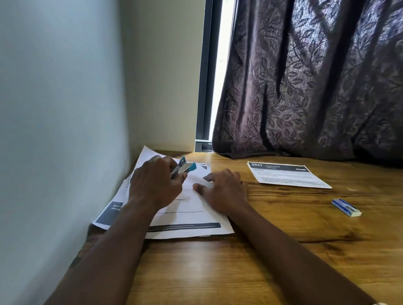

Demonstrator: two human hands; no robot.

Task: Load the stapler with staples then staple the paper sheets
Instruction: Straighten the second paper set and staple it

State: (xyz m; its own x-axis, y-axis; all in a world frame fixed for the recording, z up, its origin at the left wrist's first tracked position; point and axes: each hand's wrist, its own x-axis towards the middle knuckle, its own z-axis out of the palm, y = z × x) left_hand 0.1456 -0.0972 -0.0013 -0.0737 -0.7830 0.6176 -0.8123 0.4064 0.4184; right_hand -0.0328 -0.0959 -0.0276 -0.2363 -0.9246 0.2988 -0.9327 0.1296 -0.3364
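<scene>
While the wooden table (pixel 226 268) carries everything in this corner by the wall, with a dark leaf-patterned curtain (pixel 320 74) hanging over its far edge, the largest of the task's things is the stack of paper sheets (pixel 187 214), which lies at the far left corner with its sheets fanned out of line. A second printed sheet (pixel 289 177) lies apart from it, near the far edge and toward the right. The left hand (pixel 154 186) hangs over the far part of the stack with its fingers curled round the stapler (pixel 183 168), a small blue and metal one whose two arms stand parted at the nose. The right hand (pixel 224 191) lies spread on the top sheet just beside it, gripping nothing and pressing the paper down. Whether a strip of staples sits in the stapler cannot be told. Two things look likely to go wrong: because the sheets are skewed, a staple driven now may miss the lower ones, and if the stapler is empty or its arm not snapped home, the press will bind nothing. Near the right edge, well apart from both hands, lies the small blue staple box (pixel 346 207); its contents are not visible.
</scene>
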